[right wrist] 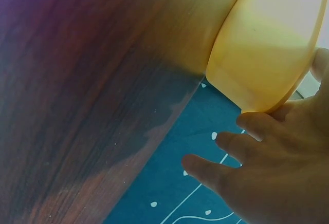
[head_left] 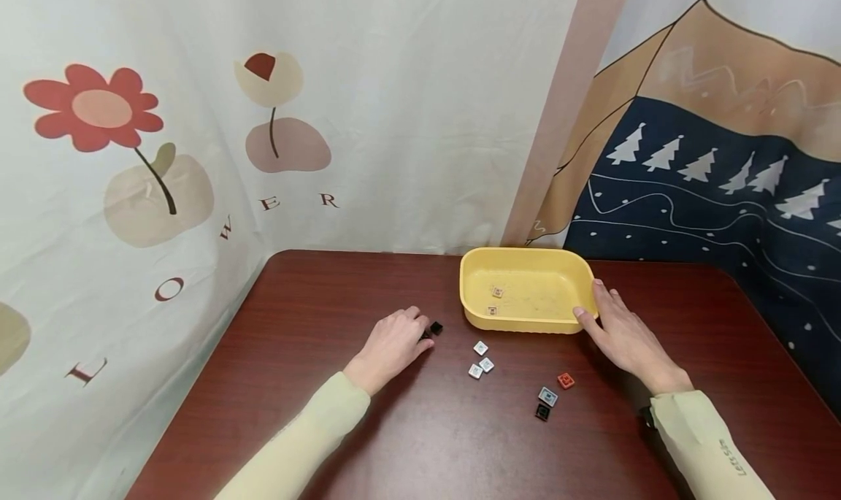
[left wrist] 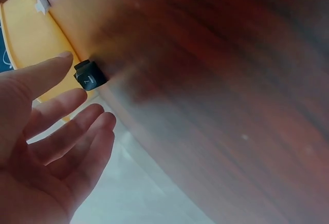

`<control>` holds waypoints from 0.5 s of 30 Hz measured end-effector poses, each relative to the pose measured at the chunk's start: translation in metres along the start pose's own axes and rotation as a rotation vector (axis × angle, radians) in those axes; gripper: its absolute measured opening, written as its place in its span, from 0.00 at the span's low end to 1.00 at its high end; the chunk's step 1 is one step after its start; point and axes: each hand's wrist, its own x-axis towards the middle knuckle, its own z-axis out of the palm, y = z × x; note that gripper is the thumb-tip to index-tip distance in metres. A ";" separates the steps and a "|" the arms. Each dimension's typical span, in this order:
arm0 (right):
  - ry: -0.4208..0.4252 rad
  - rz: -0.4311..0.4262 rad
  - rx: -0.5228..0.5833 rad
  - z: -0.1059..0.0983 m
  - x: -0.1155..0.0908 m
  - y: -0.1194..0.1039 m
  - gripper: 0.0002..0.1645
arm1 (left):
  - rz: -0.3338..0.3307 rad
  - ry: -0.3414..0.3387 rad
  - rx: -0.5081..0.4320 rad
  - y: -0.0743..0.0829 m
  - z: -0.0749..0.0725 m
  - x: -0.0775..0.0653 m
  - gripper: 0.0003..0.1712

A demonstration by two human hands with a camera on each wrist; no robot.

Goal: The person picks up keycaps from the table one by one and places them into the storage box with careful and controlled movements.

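My left hand [head_left: 392, 345] reaches low over the table, its fingertips beside two small black keycaps [head_left: 436, 328]. In the left wrist view a black keycap [left wrist: 90, 76] with a pale mark lies just beyond the parted thumb and forefinger; a second dark piece shows behind it. My right hand [head_left: 631, 339] rests against the right end of a yellow plastic tray [head_left: 525, 326], thumb at the rim. The right wrist view shows its other fingers [right wrist: 211, 171] spread, fairly straight, along the tray's outer wall. Two pale keycaps [head_left: 497, 293] lie inside the tray.
In front of the tray lie several loose keycaps: three white ones [head_left: 481, 348], a red one [head_left: 566, 381], a blue-grey one [head_left: 548, 396] and a black one [head_left: 542, 412]. They sit on a dark red-brown wooden table [head_left: 328, 288]. Printed curtains [head_left: 420, 120] hang behind and beside it.
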 end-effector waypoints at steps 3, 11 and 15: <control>0.001 0.000 0.000 0.000 0.000 0.000 0.56 | -0.002 -0.014 -0.022 0.001 0.000 0.000 0.14; 0.005 -0.004 0.000 0.000 0.000 -0.001 0.56 | -0.015 -0.063 -0.119 0.001 0.002 0.000 0.11; 0.004 -0.001 0.002 0.000 0.000 -0.001 0.56 | -0.002 -0.067 -0.133 0.001 0.003 0.000 0.10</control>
